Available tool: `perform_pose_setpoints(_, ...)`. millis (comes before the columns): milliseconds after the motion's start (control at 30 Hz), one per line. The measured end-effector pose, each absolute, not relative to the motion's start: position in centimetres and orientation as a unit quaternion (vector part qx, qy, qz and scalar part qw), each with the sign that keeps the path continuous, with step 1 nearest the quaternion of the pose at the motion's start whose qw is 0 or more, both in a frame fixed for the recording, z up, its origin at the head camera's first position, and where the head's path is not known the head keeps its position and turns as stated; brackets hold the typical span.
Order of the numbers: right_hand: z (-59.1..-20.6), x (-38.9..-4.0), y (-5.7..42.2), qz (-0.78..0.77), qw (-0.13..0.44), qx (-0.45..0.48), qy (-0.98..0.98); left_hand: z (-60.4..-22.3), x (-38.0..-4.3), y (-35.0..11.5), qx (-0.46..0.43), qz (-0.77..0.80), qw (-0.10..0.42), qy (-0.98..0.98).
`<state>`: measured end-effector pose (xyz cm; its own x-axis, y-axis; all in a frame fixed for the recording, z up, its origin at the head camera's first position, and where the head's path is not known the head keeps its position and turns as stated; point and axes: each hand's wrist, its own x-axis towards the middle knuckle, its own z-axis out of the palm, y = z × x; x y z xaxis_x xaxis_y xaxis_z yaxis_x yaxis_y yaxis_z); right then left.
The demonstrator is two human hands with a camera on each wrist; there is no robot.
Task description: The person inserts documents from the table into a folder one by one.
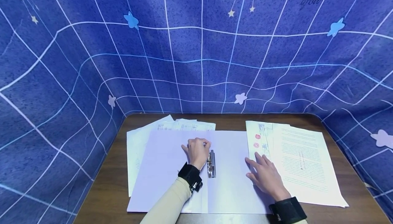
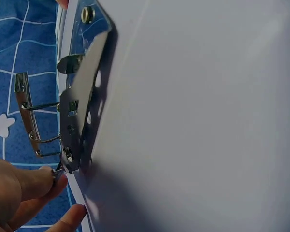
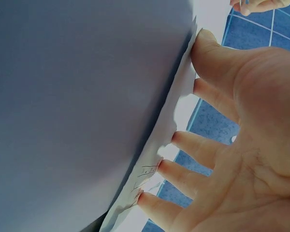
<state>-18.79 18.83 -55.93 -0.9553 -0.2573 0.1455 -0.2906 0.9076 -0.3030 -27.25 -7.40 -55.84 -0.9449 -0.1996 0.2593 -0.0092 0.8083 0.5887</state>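
An open pale lilac folder [image 1: 165, 169] lies on the table with a metal lever clip [image 1: 211, 169] along its spine. My left hand [image 1: 198, 152] is at the clip's far end. In the left wrist view, my left thumb and a finger pinch the lever at the end of the clip [image 2: 77, 116], whose wire prongs stand away from the base. My right hand [image 1: 267, 176] rests with fingers spread across the folder's right edge and the printed sheets [image 1: 302, 155] beside it. The right wrist view shows those fingertips touching paper edges [image 3: 171, 140].
More papers [image 1: 135, 162] stick out from under the folder's left side and far edge. A sheet with red round stamps [image 1: 257, 140] lies by the right-hand stack. The wooden table [image 1: 104, 196] is bordered by a blue patterned cloth [image 1: 184, 46] behind and at both sides.
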Motion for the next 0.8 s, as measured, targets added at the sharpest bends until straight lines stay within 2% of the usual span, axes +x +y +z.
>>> perform_pose_setpoints(467, -55.9, -18.8, 18.5, 0.162, 0.059, 0.146, -0.974, -55.5, -27.2, -7.7, 0.049, -0.286, 0.15, -0.945)
perform_pose_setpoints(800, -55.7, -18.6, 18.8, 0.162, 0.065, 0.15, -0.973, -55.5, -25.3, -9.6, -0.034, -0.331, 0.132, -0.934)
